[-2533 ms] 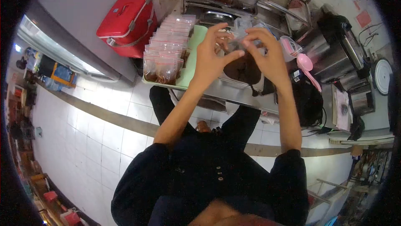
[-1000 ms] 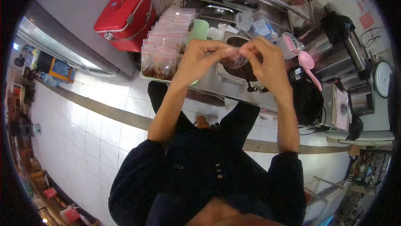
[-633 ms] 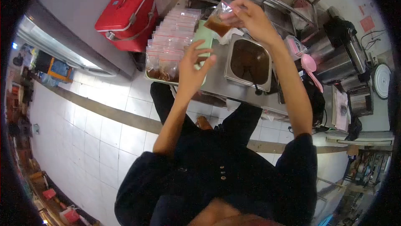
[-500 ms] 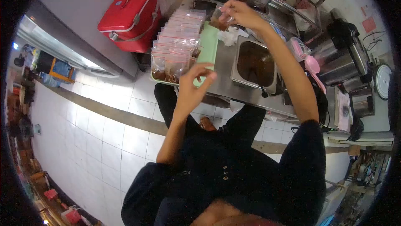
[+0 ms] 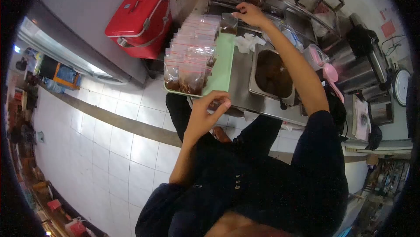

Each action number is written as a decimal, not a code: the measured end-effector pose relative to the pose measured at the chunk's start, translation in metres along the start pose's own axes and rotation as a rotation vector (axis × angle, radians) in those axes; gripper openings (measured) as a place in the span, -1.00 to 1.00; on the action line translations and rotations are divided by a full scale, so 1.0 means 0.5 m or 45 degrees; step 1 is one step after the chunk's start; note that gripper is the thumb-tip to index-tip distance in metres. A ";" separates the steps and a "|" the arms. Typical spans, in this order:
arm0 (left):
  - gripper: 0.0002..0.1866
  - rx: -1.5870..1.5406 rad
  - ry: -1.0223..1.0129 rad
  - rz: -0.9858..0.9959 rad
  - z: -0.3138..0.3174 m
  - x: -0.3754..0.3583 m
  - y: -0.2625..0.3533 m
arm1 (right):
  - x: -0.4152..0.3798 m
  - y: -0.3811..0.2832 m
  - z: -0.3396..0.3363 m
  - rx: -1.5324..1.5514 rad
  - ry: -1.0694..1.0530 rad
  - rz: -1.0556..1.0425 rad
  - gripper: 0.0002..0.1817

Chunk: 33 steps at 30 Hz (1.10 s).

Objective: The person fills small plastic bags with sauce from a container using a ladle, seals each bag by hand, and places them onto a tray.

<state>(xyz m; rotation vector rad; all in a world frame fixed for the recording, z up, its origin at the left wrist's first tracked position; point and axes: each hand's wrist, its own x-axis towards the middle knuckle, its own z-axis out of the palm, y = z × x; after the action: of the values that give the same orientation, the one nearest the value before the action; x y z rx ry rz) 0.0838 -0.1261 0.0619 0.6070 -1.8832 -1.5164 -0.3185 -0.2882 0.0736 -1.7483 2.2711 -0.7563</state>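
Note:
A green tray (image 5: 225, 64) holds rows of clear zip bags (image 5: 192, 55) with brown contents, standing on its left part. One small bag with brown contents (image 5: 229, 24) stands upright at the tray's back end. My right hand (image 5: 251, 15) is just right of that bag's top corner, finger and thumb slightly apart. Near the tray's front right corner, my left hand (image 5: 210, 112) hovers with curved fingers and thumb apart, holding nothing. To the right of the tray sits a steel pan of brown liquid (image 5: 272, 73).
A red cooler box (image 5: 139, 20) is left of the tray. Crumpled white tissue (image 5: 249, 42) lies behind the pan. Right of it are a pink ladle (image 5: 331, 74) and a clear container (image 5: 314, 56). Steel racks (image 5: 302, 11) stand at the back.
The small bag that my right hand was holding now stands at the tray's back end, and the fingers have come away from it. My left hand has moved slightly away from the tray.

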 end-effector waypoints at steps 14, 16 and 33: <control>-0.77 -0.008 -0.208 -0.012 0.044 0.006 -0.009 | -0.023 -0.019 0.051 0.236 -0.497 0.131 -0.79; -0.78 -0.018 -0.205 -0.018 0.042 0.004 -0.011 | -0.024 -0.013 0.052 0.220 -0.535 0.216 -0.79; -0.78 -0.032 -0.298 0.088 0.033 -0.012 -0.003 | -0.401 0.243 -0.336 -0.477 0.448 0.212 -0.67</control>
<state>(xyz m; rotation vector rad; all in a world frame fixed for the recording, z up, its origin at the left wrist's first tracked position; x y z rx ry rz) 0.0762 -0.1112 0.0570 0.3618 -2.0327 -1.6211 -0.4357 -0.0297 0.1246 -1.6378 2.9142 -0.6836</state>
